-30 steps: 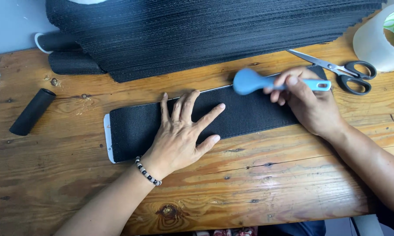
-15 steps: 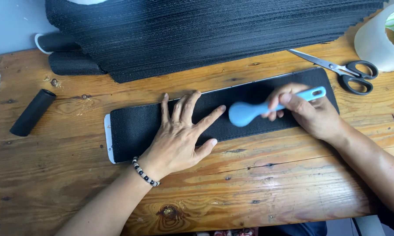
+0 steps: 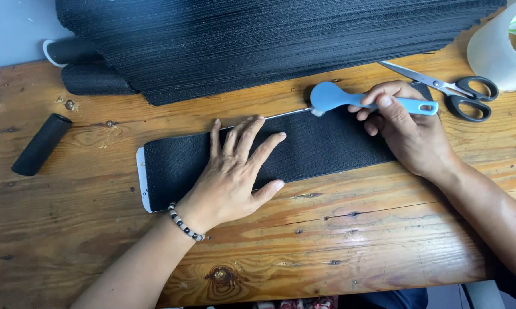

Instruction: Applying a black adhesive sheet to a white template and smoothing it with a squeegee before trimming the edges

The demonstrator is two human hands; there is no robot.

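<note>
Under my left hand (image 3: 235, 174) I am pinning a black strip (image 3: 304, 151) flat to the table (image 3: 349, 240), fingers spread and nothing grasped, so the strip is not sliding or curling. My right hand (image 3: 409, 134) is gripping a light blue brush (image 3: 366, 102) by its slim handle, thumb on top, with the rounded head reaching leftward to the strip's far edge (short pale bristles are touching there). The strip is looking matte and finely woven, with a white end left of my flat palm. Beyond the brush a stack (image 3: 258, 40) of ribbed black sheets is lying. Just right of my grip, scissors (image 3: 449, 94) are resting closed, near a tape roll (image 3: 495, 51). Well left, a black tube (image 3: 40, 143) is lying on the worn, knotty wood.
</note>
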